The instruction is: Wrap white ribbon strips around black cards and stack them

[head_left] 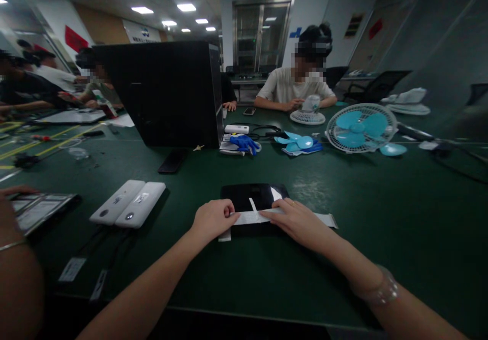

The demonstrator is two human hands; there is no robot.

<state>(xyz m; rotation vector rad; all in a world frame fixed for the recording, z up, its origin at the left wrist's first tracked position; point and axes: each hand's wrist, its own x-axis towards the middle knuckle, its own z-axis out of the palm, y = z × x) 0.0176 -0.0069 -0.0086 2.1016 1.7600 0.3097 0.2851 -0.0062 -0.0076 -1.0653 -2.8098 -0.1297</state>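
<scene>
A long white flat strip (246, 218), resembling a flat ribbon cable, runs across a black flat panel (244, 192) on the table in front of me. My left hand (213, 220) pinches the strip near its left part between thumb and bent fingers. A short end of the strip hangs below that hand. My right hand (301, 223) has its fingers on the strip right of the middle, and the strip's far end sticks out beyond it. Between the hands a narrow white tab (253, 205) stands up from the strip. My hands cover parts of the panel.
Two white power banks (140, 205) with cables lie left. A black computer case (163, 96), a dark phone (172, 161), blue-white gloves (242, 144), blue fan blades (295, 141) and a fan (360, 126) stand behind. A co-worker (297, 86) sits opposite; another person's arm (17, 248) is at left.
</scene>
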